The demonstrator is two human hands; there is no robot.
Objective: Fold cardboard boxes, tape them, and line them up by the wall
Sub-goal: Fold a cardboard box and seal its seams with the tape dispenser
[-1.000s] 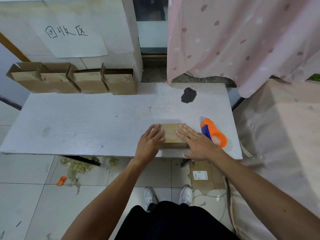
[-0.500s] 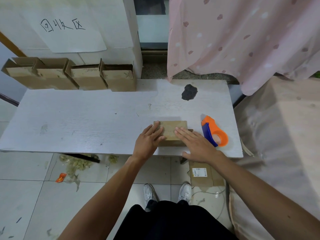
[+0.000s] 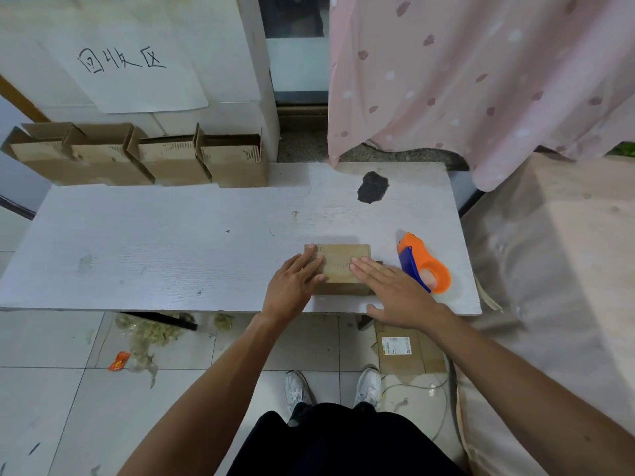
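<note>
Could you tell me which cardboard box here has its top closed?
The small brown cardboard box at the white table's front edge, under the left hand and right hand; the four brown boxes by the wall stand open-topped.

Bare forearms (image 3: pixel 213 372) — black garment (image 3: pixel 343 441) below, white lace-up sneakers (image 3: pixel 297 389) with grey trim.

We see soft, even, fairly bright light with a cool cast, and the pale table (image 3: pixel 171 255) looks matte under it. Shadows are faint. A weak, blurred one lies on the tabletop just beyond the box (image 3: pixel 338 266), and another sits at the foot of the row of boxes (image 3: pixel 171 163). The wide lens bows the table's edges and stretches the floor tiles (image 3: pixel 51 407) towards the borders. The centre is sharp and the corners are slightly soft.
</note>
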